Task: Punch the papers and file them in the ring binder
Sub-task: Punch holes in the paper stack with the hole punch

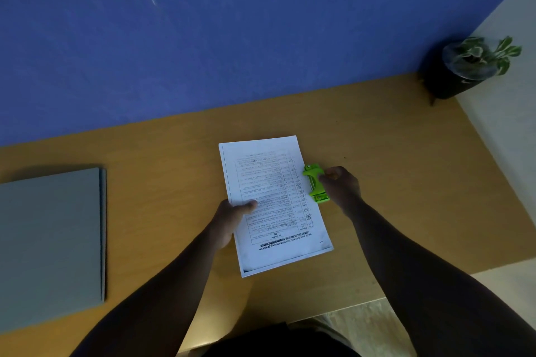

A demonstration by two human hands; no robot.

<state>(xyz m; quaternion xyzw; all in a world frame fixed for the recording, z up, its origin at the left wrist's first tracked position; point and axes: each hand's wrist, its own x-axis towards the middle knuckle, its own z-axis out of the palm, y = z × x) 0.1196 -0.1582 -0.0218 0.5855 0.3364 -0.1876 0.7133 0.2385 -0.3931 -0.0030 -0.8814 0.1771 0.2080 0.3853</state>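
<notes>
Blue wall backs a smooth wooden desk (406, 153). Flat printed papers (275, 206) lie mid-desk, long axis running away, text upside down. Left hand (232, 220) pinches their left edge; right hand (340, 185) grips a green plastic punch (315, 183) at their right edge. Grey binder (49, 240) lies closed, far left.
</notes>
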